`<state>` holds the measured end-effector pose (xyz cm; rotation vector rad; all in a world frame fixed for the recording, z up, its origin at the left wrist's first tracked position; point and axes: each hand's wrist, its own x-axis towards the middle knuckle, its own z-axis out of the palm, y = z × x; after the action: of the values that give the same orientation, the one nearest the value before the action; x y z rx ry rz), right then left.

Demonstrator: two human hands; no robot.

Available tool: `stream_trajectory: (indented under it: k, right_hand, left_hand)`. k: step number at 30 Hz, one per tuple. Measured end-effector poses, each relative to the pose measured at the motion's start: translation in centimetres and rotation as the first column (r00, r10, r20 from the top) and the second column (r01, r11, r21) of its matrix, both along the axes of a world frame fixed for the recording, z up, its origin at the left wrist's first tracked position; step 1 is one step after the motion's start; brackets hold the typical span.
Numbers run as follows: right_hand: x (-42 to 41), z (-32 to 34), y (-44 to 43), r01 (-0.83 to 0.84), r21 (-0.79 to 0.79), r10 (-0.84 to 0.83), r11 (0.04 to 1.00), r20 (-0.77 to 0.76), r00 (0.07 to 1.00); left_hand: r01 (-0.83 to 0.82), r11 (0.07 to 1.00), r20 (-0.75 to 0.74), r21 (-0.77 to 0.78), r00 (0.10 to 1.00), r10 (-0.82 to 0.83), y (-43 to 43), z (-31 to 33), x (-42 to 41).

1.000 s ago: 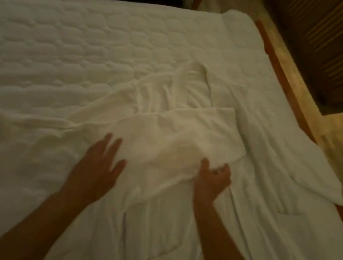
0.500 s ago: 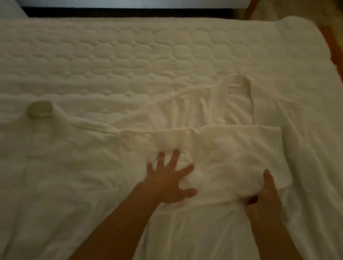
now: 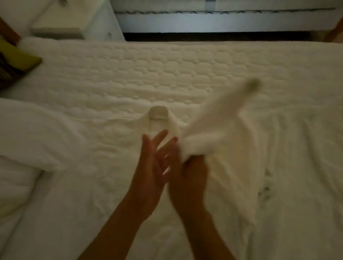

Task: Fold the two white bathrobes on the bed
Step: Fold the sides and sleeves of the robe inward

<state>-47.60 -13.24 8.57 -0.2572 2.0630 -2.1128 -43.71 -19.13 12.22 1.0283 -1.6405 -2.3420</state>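
REMOTE FEED, BEDROOM: My right hand (image 3: 191, 173) clamps a bunched white sleeve (image 3: 215, 117), which lifts off the bed (image 3: 171, 77) and slants toward the upper right, its far end lost in blur. My left hand (image 3: 152, 170) sits just beside it, fingers straight and spread, gripping nothing; I cannot tell whether the two hands touch. Both hover over a white robe (image 3: 230, 188) spread flat on the quilted mattress at centre, its collar (image 3: 158, 113) pointing to the far side. I cannot tell for certain which garment the sleeve belongs to. A second robe (image 3: 309, 164) lies rumpled to the right, reaching the frame's edge. To the left, a white duvet (image 3: 19, 136) is heaped on the mattress, and beyond it a dark patterned cushion (image 3: 4, 67) with a green edge rests at the corner. Past the bed stand a white nightstand (image 3: 72, 15) and another bed (image 3: 219, 17), with a dark gap of floor between the two beds.
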Motion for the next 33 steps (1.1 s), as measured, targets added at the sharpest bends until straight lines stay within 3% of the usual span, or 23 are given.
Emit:
stream_trajectory:
  k: [2, 4, 6, 8, 11, 15, 18, 23, 26, 33]
  right_hand:
    - [5.3, -3.5, -6.4, -0.329, 0.238, 0.362, 0.914, -0.113, 0.925]
    - [10.2, -7.9, -11.5, -0.510, 0.524, 0.605, 0.682, -0.013, 0.796]
    - [14.2, -12.6, -13.5, -0.474, 0.746, 0.643, 0.467, 0.081, 0.761]
    - [16.7, -16.0, -14.6, -0.367, 0.845, 0.670, 0.388, 0.014, 0.742]
    - [17.8, -19.1, -15.2, -0.170, 0.878, 0.623, 0.447, -0.170, 0.764]
    - [18.4, -20.3, -16.3, -0.041, 0.935, 0.611, 0.353, -0.197, 0.767]
    - [18.2, -21.2, -16.9, 0.010, 0.938, 0.598, 0.346, -0.229, 0.768]
    - [18.2, -22.1, -16.5, 0.089, 0.915, 0.589, 0.392, -0.325, 0.740]
    - [18.1, -22.0, -16.6, 0.102, 0.912, 0.574, 0.398, -0.333, 0.748]
    - [18.2, -21.6, -16.7, 0.066, 0.917, 0.571, 0.394, -0.301, 0.764]
  left_hand:
    - [-0.181, 0.982, 0.062, 0.046, 0.982, 0.178, -4.8, -2.0, 4.8]
    - [-0.343, 0.939, 0.237, 0.004, 0.913, 0.333, -10.2, -5.4, 10.6]
    - [-0.366, 0.926, 0.404, -0.093, 0.836, 0.371, -14.4, -8.7, 15.1]
    - [-0.363, 0.925, 0.416, -0.112, 0.829, 0.375, -18.3, -11.4, 18.1]
    - [-0.325, 0.928, 0.383, -0.183, 0.846, 0.372, -23.4, -14.5, 18.5]
    - [-0.066, 0.931, 0.329, -0.360, 0.925, 0.193, -27.9, -18.4, 17.0]
    - [0.011, 0.901, 0.298, -0.434, 0.945, 0.132, -29.7, -20.3, 15.0]
    - [-0.012, 0.637, 0.154, -0.771, 0.966, 0.205, -29.5, -23.1, 15.2]
    - [-0.060, 0.582, 0.088, -0.811, 0.971, 0.224, -29.3, -24.5, 15.6]
    - [-0.046, 0.702, 0.131, -0.711, 0.972, 0.196, -29.6, -23.5, 15.1]
